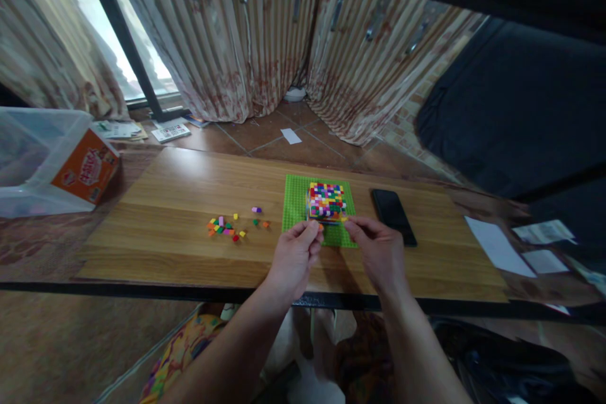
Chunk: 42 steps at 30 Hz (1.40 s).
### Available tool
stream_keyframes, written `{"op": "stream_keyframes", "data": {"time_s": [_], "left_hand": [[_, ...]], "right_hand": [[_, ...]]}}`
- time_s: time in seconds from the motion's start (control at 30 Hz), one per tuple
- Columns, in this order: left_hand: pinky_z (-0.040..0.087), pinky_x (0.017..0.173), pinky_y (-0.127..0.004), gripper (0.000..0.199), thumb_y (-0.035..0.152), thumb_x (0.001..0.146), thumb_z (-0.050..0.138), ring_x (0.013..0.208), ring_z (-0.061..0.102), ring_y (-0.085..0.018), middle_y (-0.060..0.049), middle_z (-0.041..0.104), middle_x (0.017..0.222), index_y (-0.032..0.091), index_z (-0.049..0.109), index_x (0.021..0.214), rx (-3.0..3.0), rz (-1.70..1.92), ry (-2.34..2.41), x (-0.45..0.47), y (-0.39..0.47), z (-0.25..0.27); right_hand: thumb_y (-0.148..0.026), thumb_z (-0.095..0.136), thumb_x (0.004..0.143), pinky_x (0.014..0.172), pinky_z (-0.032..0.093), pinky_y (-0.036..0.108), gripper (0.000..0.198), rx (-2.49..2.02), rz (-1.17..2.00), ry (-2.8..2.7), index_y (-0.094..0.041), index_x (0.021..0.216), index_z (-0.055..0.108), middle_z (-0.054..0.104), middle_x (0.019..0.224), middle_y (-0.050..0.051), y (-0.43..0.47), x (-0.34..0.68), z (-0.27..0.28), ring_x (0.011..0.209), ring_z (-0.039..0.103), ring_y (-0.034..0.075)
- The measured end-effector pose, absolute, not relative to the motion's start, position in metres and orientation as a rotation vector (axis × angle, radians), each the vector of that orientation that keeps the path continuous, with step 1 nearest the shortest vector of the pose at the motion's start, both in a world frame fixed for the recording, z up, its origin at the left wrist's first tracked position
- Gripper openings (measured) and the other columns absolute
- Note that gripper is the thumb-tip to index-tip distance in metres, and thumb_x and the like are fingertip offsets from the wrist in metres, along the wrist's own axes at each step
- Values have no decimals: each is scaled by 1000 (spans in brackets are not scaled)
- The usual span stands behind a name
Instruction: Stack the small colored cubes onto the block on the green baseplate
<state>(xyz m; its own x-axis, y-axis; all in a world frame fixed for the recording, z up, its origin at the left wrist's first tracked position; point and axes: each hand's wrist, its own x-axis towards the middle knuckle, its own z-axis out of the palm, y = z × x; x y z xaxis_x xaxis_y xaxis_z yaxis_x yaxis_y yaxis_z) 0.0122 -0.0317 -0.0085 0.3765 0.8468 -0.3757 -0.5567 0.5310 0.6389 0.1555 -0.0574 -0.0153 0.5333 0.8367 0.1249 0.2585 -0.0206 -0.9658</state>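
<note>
Angled inward, the left hand [293,257] pinches an orange brick [320,227], the right hand [381,251] a yellow brick [344,219], beside a boxy multicoloured stack [326,199].

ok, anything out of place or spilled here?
One white sheet lies by itself on the tiled floor beyond the table, as if dropped. Loose bricks sit scattered left of the green baseplate; no damage visible.

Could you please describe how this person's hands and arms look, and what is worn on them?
The left hand and right hand are bare, each with no glove, ring or bracelet that I can see. The forearms are uncovered too, with no sleeve or watch showing as far as the picture's lower edge. Fine marks are too small to tell.
</note>
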Motion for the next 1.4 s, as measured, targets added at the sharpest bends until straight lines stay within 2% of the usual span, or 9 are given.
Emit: {"op": "stream_keyframes", "data": {"time_s": [0.13, 0.6, 1.03, 1.4], "left_hand": [[19, 39, -15, 27, 32, 69, 77, 48, 37, -1, 2, 53, 66, 12, 58, 71, 427, 953, 793, 10, -29, -10], [18, 39, -15, 28, 31, 67, 77, 47, 37, -2, 2, 53, 65, 13, 57, 72, 422, 932, 810, 9, -28, -12], [18, 39, -15, 28, 31, 69, 76, 47, 37, -2, 2, 53, 65, 13, 56, 71, 437, 921, 811, 10, -29, -13], [19, 39, -15, 27, 32, 69, 76, 48, 37, -2, 2, 52, 65, 13, 56, 70, 425, 919, 812, 8, -28, -11]], "right_hand": [[-34, 72, 74, 69, 50, 33, 14, -1668, 393, -1122, -21, 77, 76, 73, 79, 4, -54, 168, -21, 74, 65, 20], [-30, 59, 84, 73, 49, 35, 22, -1749, 198, -1375, -16, 85, 76, 72, 86, 9, -35, 171, -30, 80, 66, 23], [-30, 62, 81, 66, 48, 32, 19, -1730, 207, -1283, -17, 81, 76, 73, 81, 7, -36, 162, -29, 71, 63, 20], [-41, 64, 78, 62, 46, 31, 26, -1773, 264, -1093, -16, 81, 75, 72, 74, 6, -36, 169, -29, 64, 61, 19]]}}
